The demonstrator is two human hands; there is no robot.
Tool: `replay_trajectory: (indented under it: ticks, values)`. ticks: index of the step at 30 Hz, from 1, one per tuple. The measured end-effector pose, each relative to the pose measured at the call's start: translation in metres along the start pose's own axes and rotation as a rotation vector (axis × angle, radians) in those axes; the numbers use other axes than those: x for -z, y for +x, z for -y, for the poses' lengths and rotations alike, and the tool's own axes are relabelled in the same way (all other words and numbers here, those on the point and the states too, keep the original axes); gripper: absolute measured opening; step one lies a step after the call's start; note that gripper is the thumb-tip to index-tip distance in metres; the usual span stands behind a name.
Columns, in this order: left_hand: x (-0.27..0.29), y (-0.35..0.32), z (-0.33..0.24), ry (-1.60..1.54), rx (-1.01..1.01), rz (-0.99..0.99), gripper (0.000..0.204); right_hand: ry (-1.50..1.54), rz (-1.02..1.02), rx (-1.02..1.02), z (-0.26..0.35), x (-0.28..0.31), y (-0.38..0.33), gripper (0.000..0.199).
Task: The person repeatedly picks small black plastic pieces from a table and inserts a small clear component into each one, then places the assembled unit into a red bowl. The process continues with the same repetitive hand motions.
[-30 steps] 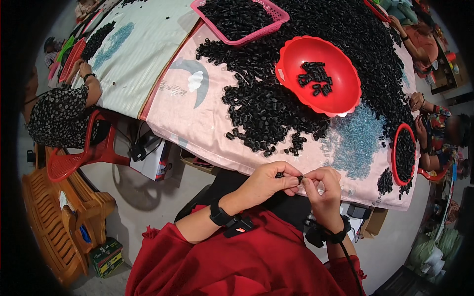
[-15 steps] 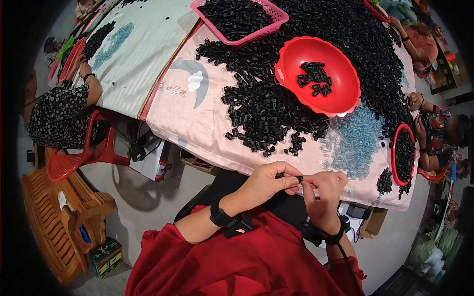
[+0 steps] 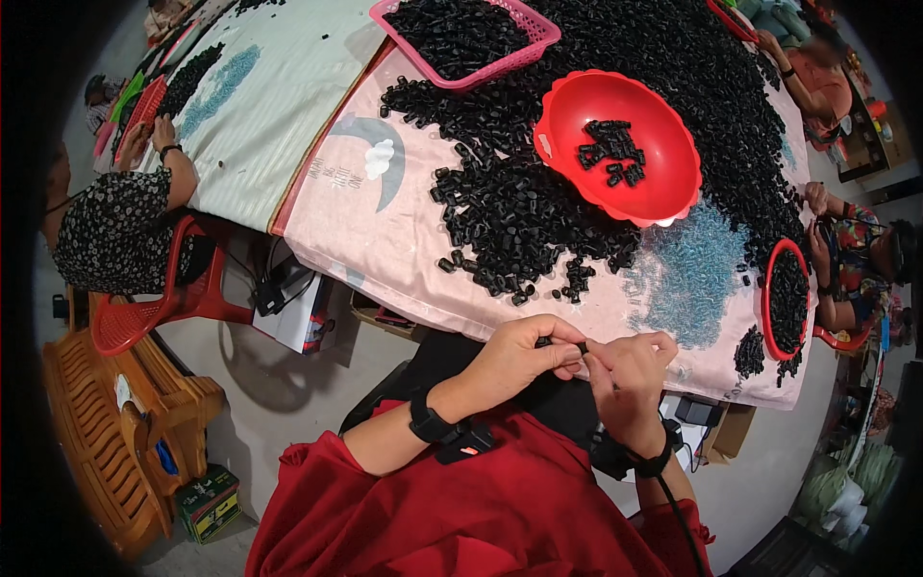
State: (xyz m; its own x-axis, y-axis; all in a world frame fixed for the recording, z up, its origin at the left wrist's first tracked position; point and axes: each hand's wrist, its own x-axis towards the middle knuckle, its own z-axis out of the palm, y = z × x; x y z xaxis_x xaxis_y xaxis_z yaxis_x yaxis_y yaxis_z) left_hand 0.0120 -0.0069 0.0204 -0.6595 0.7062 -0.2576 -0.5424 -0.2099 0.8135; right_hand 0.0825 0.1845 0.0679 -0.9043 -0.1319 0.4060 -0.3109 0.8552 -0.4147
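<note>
Close to the table's near edge, my left hand (image 3: 524, 358) pinches a small black plastic part (image 3: 544, 341) between thumb and fingers. My right hand (image 3: 630, 375) meets it fingertip to fingertip, thumb and forefinger pressed together at the part's right end. Whether a second small piece sits in the right fingertips is hidden. Beyond my hands spreads a large pile of loose black plastic parts (image 3: 510, 226). A heap of small clear-blue pieces (image 3: 687, 279) lies right of it. Several black parts rest in a red scalloped bowl (image 3: 663, 188) on the pile.
A pink basket (image 3: 538, 48) full of black parts stands at the far side. At the right edge is a red-rimmed tray (image 3: 769, 327) of black parts. Other people sit left and right. A red chair (image 3: 130, 322) and wooden bench (image 3: 91, 423) stand at left.
My right thumb and forefinger have shifted slightly, closing over the part's end. My left hand has hardly moved. The hands of the people at the sides have moved a little.
</note>
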Motion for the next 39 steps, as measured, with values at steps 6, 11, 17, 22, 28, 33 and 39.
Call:
replay_trajectory:
  ticks: [6, 11, 17, 22, 28, 33, 39]
  values:
    - [0.009, -0.004, -0.002, -0.024, 0.054, -0.011, 0.023, 0.073, 0.060, -0.030, -0.001, 0.000, 0.003, 0.030]
    - [0.020, -0.008, -0.005, -0.067, 0.071, 0.001, 0.020, -0.007, -0.012, -0.004, -0.034, -0.035, 0.022, 0.030]
    - [0.023, -0.011, -0.003, -0.062, 0.090, 0.040, 0.018, -0.196, 0.124, 0.110, -0.035, -0.055, 0.034, 0.034]
    - [0.022, -0.011, -0.001, -0.139, 0.065, 0.054, 0.019, 0.119, 0.065, -0.056, -0.042, -0.054, 0.023, 0.027]
    - [0.016, -0.002, -0.007, -0.212, 0.103, 0.072, 0.025, 0.822, 0.104, -0.587, -0.030, -0.007, 0.010, 0.018]
    - [0.002, 0.005, -0.008, -0.158, 0.066, 0.110, 0.030, 0.489, 0.113, -0.345, -0.016, 0.022, 0.014, 0.023]
    - [-0.004, 0.006, -0.008, -0.045, -0.008, 0.079, 0.030, 0.217, 0.001, -0.141, 0.000, 0.028, 0.021, 0.023]
